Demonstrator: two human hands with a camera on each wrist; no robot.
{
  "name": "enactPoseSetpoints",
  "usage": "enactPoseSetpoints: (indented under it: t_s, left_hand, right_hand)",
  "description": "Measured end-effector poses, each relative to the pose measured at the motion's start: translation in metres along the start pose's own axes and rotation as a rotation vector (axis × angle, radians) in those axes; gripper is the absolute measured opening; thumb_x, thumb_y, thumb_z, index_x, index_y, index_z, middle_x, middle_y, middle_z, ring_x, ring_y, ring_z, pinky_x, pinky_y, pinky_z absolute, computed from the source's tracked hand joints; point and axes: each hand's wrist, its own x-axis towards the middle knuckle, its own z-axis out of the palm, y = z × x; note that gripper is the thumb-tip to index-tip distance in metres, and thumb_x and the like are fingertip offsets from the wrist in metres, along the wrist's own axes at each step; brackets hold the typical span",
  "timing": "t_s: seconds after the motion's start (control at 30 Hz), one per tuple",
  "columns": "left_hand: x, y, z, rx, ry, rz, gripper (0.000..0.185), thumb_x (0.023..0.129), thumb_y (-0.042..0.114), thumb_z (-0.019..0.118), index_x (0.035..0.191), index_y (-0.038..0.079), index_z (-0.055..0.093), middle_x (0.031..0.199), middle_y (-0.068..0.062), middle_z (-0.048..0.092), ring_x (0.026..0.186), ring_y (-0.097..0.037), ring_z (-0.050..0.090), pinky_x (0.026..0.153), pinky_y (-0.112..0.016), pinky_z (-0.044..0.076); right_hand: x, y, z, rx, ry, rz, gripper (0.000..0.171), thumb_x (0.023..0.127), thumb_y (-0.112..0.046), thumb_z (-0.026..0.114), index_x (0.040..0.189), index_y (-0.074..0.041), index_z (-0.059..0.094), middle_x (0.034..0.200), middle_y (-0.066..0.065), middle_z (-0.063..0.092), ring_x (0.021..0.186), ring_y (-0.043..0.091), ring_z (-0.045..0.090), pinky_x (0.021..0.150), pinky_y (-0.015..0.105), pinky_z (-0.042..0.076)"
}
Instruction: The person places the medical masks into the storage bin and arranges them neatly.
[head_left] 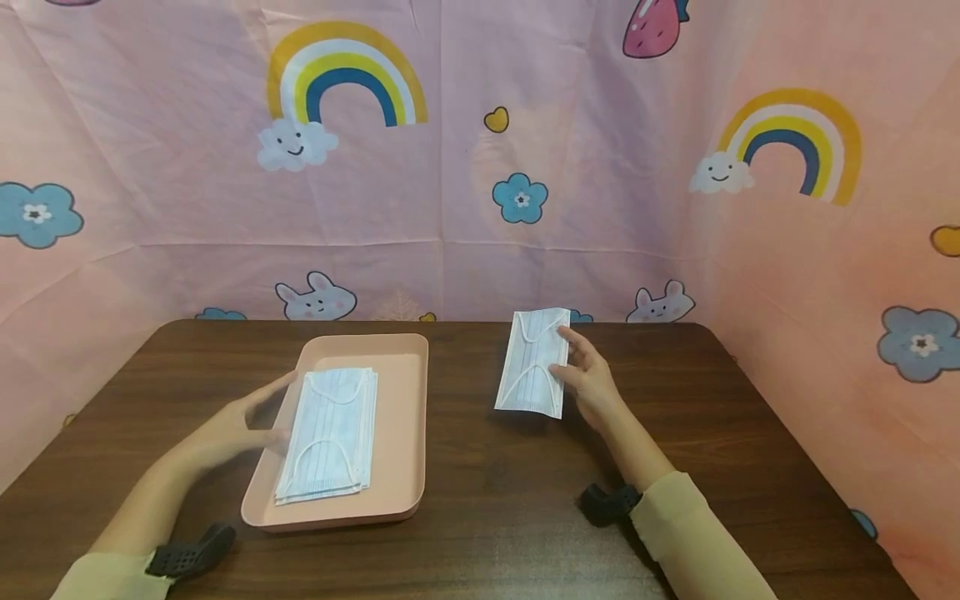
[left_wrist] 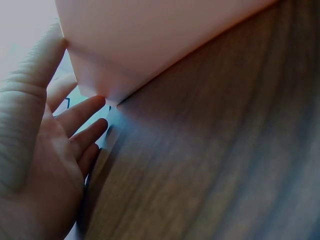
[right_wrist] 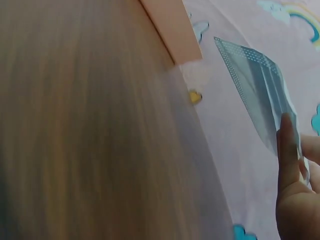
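Note:
Pale blue pleated face masks with white ear loops lie in a small stack (head_left: pixel 330 433), towards the left side of a shallow pink tray (head_left: pixel 401 417). At the tray's left edge is my left hand (head_left: pixel 232 429), thumb and fingers spread; the left wrist view shows the thumb (left_wrist: pixel 47 60) at the rim and fingertips near the tray's corner. Right of the tray, my right hand (head_left: pixel 592 379) pinches a single face mask (head_left: pixel 534 362) by its right edge, raised above the table. In the right wrist view this mask (right_wrist: pixel 255 85) is seen nearly edge-on, slightly curved.
A dark brown wooden table (head_left: pixel 480 517) carries the tray. Behind it and at the sides hangs a pink cloth (head_left: pixel 465 192) printed with rainbows, flowers and rabbits. Each wrist wears a black band, the left one (head_left: pixel 193 552) close to the tray's near-left corner.

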Motion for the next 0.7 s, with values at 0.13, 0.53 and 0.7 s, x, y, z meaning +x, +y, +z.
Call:
enactPoseSetpoints:
  t_s: [0.13,0.53,0.7]
  left_hand:
    - [0.0,-0.001,0.001,0.014,0.005,0.009,0.09,0.081,0.022,0.073,0.154,0.017,0.022,0.152,-0.026,0.022,0.133,-0.057,0.016,0.091,-0.077,0.02]
    - [0.004,0.003,0.001,0.029,0.001,-0.03,0.09,0.081,0.026,0.073,0.154,0.02,0.02,0.152,-0.027,0.02,0.133,-0.058,0.015,0.09,-0.078,0.02]
    - [0.005,0.005,0.001,0.026,0.003,-0.038,0.091,0.08,0.025,0.073,0.154,0.019,0.021,0.152,-0.027,0.021,0.133,-0.057,0.014,0.09,-0.078,0.02]
  right_hand:
    - [-0.002,-0.005,0.015,0.016,-0.04,0.0,0.066,0.088,0.013,0.055,0.147,-0.005,0.032,0.132,0.018,0.042,0.099,0.022,0.058,0.078,0.03,0.054]
    - [0.002,-0.016,0.063,0.154,-0.14,-0.014,0.065,0.086,0.018,0.052,0.145,-0.003,0.033,0.132,0.017,0.042,0.102,0.023,0.057,0.077,0.029,0.054]
    - [0.003,-0.018,0.084,0.189,-0.173,0.009,0.066,0.086,0.018,0.053,0.145,-0.003,0.035,0.133,0.016,0.043,0.104,0.023,0.058,0.079,0.029,0.054]
